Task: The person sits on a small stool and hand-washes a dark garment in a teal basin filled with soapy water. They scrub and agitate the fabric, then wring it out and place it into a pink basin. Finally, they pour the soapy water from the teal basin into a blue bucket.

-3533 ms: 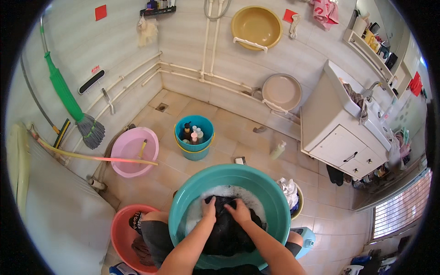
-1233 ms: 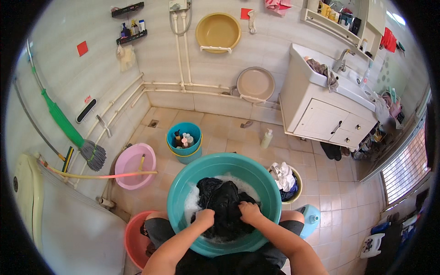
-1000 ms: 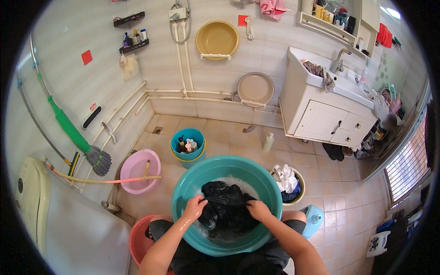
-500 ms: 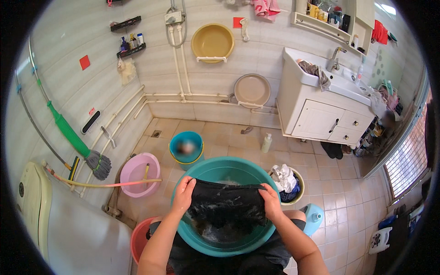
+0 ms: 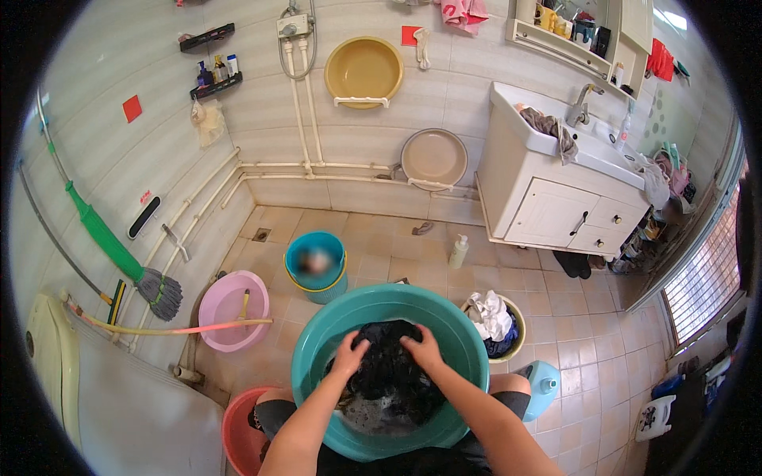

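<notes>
Head view: the black garment (image 5: pixel 389 361) we saw stretched aloft now sits bunched inside the turquoise washtub (image 5: pixel 464 349), left hand (image 5: pixel 349 355) at its ten o'clock, right hand (image 5: pixel 423 350) at two, curled fingers holding folds, work back at suds level.

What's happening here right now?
A person has both hands on a black cloth in a large teal basin, the left hand at one side of it and the right hand at the other. Foamy water shows nearer the person. To the right, white cloth and dark blue cloth sit in a smaller tub.
</notes>
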The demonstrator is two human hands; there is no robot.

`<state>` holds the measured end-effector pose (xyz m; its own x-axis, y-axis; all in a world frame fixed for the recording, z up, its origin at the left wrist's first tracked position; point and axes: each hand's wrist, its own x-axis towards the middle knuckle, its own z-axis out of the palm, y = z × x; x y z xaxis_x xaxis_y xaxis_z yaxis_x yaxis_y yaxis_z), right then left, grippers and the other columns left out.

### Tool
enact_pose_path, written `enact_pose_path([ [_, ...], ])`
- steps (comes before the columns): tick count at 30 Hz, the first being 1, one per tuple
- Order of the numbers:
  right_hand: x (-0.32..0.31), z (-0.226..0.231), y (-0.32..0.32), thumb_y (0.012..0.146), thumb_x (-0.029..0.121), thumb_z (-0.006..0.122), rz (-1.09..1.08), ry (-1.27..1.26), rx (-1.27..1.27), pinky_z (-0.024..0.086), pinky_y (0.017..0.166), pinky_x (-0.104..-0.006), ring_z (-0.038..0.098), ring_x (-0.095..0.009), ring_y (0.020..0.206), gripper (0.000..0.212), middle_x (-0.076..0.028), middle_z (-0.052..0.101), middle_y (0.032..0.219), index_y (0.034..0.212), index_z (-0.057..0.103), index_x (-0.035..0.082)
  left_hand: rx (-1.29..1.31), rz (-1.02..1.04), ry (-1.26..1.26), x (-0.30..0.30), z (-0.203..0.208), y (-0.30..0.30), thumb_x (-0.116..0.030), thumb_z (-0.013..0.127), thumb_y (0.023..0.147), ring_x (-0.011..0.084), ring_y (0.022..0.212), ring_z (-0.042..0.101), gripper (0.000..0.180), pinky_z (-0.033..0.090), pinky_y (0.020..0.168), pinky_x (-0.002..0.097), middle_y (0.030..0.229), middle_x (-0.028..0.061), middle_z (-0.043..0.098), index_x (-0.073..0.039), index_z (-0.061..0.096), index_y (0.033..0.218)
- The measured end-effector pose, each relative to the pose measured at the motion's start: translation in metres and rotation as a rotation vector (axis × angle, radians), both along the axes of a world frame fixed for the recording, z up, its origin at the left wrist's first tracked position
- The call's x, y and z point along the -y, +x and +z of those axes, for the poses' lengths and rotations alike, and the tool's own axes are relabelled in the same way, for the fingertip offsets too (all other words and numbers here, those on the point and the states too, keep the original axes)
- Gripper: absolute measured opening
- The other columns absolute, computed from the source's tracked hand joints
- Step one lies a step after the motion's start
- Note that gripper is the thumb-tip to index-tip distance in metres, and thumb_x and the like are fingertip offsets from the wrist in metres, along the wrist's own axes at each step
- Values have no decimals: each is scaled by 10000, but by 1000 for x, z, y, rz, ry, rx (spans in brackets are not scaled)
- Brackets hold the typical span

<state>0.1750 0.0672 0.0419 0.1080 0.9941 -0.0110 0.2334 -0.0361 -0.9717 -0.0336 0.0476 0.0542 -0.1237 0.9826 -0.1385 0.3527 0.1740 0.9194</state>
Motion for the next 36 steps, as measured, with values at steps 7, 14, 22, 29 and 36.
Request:
enact_pose_path([
  [7, 31, -12, -32, 762, 399, 591, 342, -137, 969, 270, 964, -512, 271, -353, 1231, 662, -175, 268, 1351, 1309, 338, 126, -836, -317, -59, 17, -1, 31, -375, 602, 775, 348, 1139, 381, 550, 332, 916, 469, 1246, 138, 418, -112, 446, 1232],
  [14, 22, -12, -41, 783, 292, 601, 413, -269, 850, 338, 939, -431, 378, -367, 1138, 573, -191, 386, 1250, 1273, 381, 91, -751, -232, -250, 21, -17, 33, -293, 646, 742, 333, 991, 506, 442, 423, 827, 429, 1116, 162, 517, -69, 542, 1109],
  [22, 15, -31, -32, 781, 159, 584, 261, -239, 559, 375, 901, -425, 440, -364, 1099, 514, -214, 448, 1211, 1245, 398, 40, 337, 394, -408, 7, -48, 13, -32, 613, 602, 247, 1057, 486, 634, 399, 839, 324, 1200, 129, 489, -24, 456, 1216],
  [29, 13, 2, -54, 793, 363, 561, -81, -357, 204, 396, 879, -394, 466, -347, 1091, 524, -193, 490, 1184, 1214, 446, 72, 799, 515, -439, 6, -11, 16, -180, 577, 726, 284, 1036, 502, 468, 415, 840, 343, 1150, 108, 523, -50, 501, 1169],
  [36, 76, 83, -92, 766, 389, 583, 388, 128, 418, 488, 631, -372, 588, -323, 741, 316, -125, 560, 957, 944, 578, 128, 1183, 95, -514, 4, -41, 15, -494, 541, 780, 276, 923, 567, 493, 439, 818, 403, 980, 93, 609, -63, 590, 1013],
])
